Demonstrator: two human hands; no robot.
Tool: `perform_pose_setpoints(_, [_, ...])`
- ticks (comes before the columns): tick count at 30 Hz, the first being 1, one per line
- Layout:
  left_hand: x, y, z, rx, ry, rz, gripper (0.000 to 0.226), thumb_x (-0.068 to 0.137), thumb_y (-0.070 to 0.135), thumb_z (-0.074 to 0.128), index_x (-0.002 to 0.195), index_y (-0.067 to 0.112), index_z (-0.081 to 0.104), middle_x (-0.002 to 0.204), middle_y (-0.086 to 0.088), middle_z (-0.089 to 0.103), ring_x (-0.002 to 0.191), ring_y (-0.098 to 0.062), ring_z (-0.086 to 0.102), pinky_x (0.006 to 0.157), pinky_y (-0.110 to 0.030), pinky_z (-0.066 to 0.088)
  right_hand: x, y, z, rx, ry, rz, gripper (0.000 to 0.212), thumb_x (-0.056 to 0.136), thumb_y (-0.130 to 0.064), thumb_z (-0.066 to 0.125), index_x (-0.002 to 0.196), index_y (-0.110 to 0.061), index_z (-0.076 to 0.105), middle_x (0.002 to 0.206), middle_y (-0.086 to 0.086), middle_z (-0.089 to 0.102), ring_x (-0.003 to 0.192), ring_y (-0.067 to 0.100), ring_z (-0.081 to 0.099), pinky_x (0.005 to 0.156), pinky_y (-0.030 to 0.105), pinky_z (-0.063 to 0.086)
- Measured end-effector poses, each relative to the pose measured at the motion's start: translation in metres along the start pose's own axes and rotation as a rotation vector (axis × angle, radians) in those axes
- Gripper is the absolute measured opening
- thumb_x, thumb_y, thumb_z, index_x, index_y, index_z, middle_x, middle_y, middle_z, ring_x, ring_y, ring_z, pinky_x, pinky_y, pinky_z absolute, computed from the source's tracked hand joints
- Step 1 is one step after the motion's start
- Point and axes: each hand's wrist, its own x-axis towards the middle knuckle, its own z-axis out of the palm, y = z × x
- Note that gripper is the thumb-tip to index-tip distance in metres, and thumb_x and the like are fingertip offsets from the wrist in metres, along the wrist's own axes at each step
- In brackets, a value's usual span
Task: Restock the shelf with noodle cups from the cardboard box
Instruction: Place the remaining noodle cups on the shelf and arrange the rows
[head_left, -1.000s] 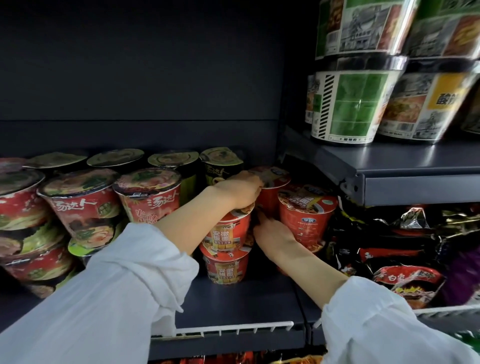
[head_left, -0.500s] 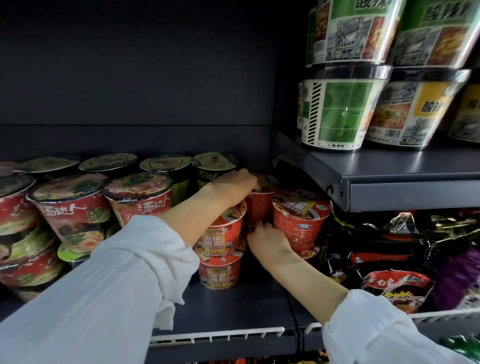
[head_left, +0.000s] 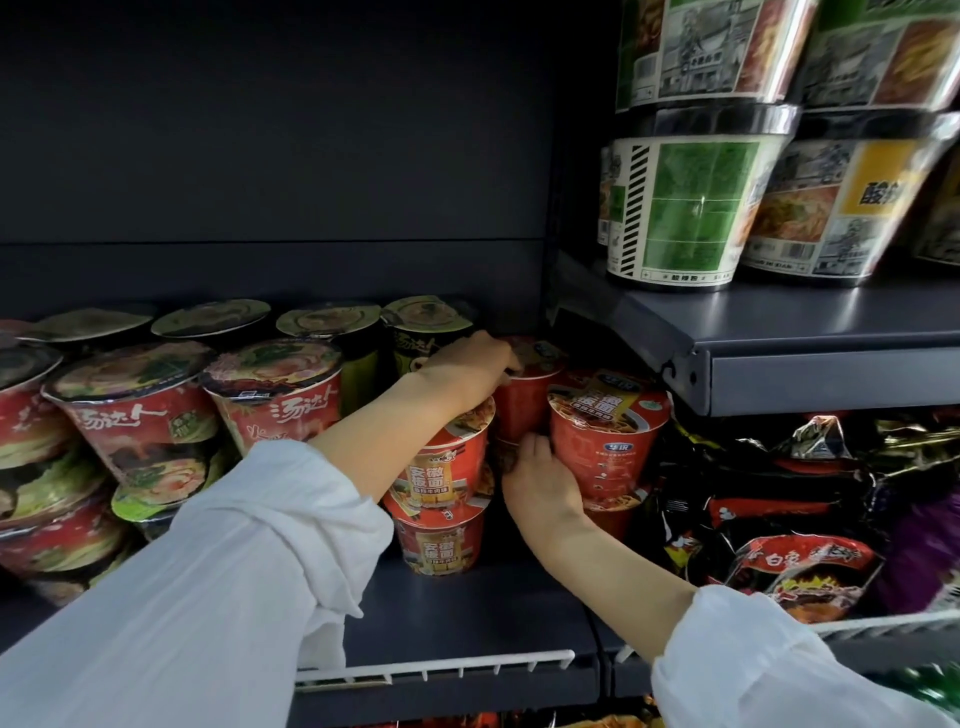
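The noodle cups (head_left: 441, 467) are red with yellow labels. The bigger cups (head_left: 140, 415) at left are red with white letters (green ones behind). The upper tubs (head_left: 685, 208) are white and green. The shelf (head_left: 467, 603) is dark grey, the sleeves (head_left: 208, 597) white.

Rear cup (head_left: 524, 400) (mostly hidden) behind hands.

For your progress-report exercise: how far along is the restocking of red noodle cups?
Done: two red cups stand stacked at the front. In hand: left hand and right hand settle the rear red cups. Left: bare shelf in front; the box is out of view.
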Motion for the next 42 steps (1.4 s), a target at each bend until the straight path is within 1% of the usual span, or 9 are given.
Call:
perform_pose_setpoints(2, [0.001, -0.001, 0.001, 0.005, 0.000, 0.002, 0.038, 0.097, 0.012, 0.049, 0.134, 0.020, 0.051, 0.140, -0.009, 0.049, 0.122, -0.026, 0.052, 0.101, -0.035, 0.044, 0.000, 0.002, 0.000, 0.060, 0.057, -0.037, 0.034, 0.094, -0.006, 0.040, 0.124, 0.000, 0.054, 0.136, 0.023, 0.036, 0.126, 0.036, 0.034, 0.105, 0.038, 0.033])
perform_pose_setpoints(5, [0.002, -0.001, 0.001, 0.001, 0.011, 0.006, 0.038, 0.097, 0.012, 0.047, 0.135, 0.020, 0.051, 0.142, -0.010, 0.046, 0.124, -0.027, 0.050, 0.103, -0.035, 0.043, -0.001, 0.006, 0.002, 0.085, 0.111, -0.103, 0.037, 0.095, -0.008, 0.038, 0.130, 0.000, 0.049, 0.137, 0.020, 0.038, 0.126, 0.033, 0.036, 0.106, 0.038, 0.032])
perform_pose_setpoints(13, [0.004, -0.006, 0.000, -0.026, 0.006, 0.026, 0.038, 0.096, 0.016, 0.051, 0.134, 0.020, 0.053, 0.140, -0.009, 0.049, 0.123, -0.026, 0.051, 0.101, -0.032, 0.043, -0.001, -0.003, -0.001, 0.068, -0.030, 0.022, 0.036, 0.096, -0.007, 0.039, 0.130, -0.001, 0.051, 0.144, 0.025, 0.025, 0.131, 0.037, 0.031, 0.108, 0.040, 0.032])
perform_pose_setpoints(20, [0.004, -0.010, 0.004, -0.047, 0.027, 0.007, 0.039, 0.097, 0.009, 0.048, 0.133, 0.021, 0.054, 0.133, -0.006, 0.055, 0.118, -0.022, 0.055, 0.097, -0.028, 0.044, 0.000, 0.011, 0.000, 0.182, 0.046, 0.003, 0.039, 0.093, -0.004, 0.043, 0.132, -0.004, 0.047, 0.137, 0.015, 0.032, 0.126, 0.029, 0.033, 0.110, 0.036, 0.031])
perform_pose_setpoints(23, [0.002, -0.007, -0.001, -0.030, 0.031, 0.022, 0.036, 0.096, 0.017, 0.051, 0.132, 0.022, 0.055, 0.136, -0.006, 0.053, 0.121, -0.024, 0.053, 0.098, -0.031, 0.044, -0.004, 0.017, 0.001, 0.232, 0.045, -0.016, 0.040, 0.092, 0.001, 0.043, 0.132, -0.001, 0.044, 0.137, 0.014, 0.032, 0.126, 0.027, 0.035, 0.108, 0.034, 0.034])
perform_pose_setpoints(27, [0.002, -0.005, -0.003, 0.008, 0.021, 0.024, 0.033, 0.095, 0.029, 0.052, 0.127, 0.025, 0.058, 0.136, -0.005, 0.052, 0.119, -0.027, 0.053, 0.097, -0.039, 0.046, -0.007, 0.013, 0.005, 0.149, 0.013, -0.020, 0.040, 0.091, 0.003, 0.043, 0.131, 0.003, 0.042, 0.134, 0.020, 0.037, 0.125, 0.031, 0.038, 0.109, 0.036, 0.032])
perform_pose_setpoints(31, [0.002, -0.004, -0.002, -0.051, -0.012, 0.040, 0.035, 0.097, 0.018, 0.049, 0.131, 0.019, 0.055, 0.138, -0.007, 0.049, 0.125, -0.024, 0.048, 0.104, -0.030, 0.040, -0.003, 0.011, 0.006, 0.188, 0.013, -0.033, 0.039, 0.091, -0.001, 0.046, 0.130, 0.000, 0.043, 0.132, 0.020, 0.043, 0.125, 0.032, 0.038, 0.109, 0.035, 0.029])
perform_pose_setpoints(37, [0.001, -0.007, 0.001, -0.060, -0.009, -0.001, 0.036, 0.097, 0.018, 0.049, 0.132, 0.020, 0.054, 0.137, -0.009, 0.045, 0.127, -0.025, 0.043, 0.105, -0.031, 0.037, -0.009, 0.030, -0.004, 0.399, 0.068, -0.114, 0.050, 0.085, 0.006, 0.051, 0.133, -0.004, 0.042, 0.134, 0.013, 0.044, 0.124, 0.025, 0.044, 0.107, 0.027, 0.034])
perform_pose_setpoints(42, [-0.002, 0.004, -0.004, -0.021, -0.003, -0.012, 0.036, 0.097, 0.025, 0.050, 0.131, 0.015, 0.053, 0.135, -0.011, 0.047, 0.125, -0.027, 0.045, 0.102, -0.036, 0.040, -0.009, 0.025, -0.004, 0.340, 0.040, -0.105, 0.049, 0.087, 0.003, 0.049, 0.135, -0.005, 0.042, 0.141, 0.013, 0.033, 0.126, 0.027, 0.037, 0.112, 0.032, 0.028])
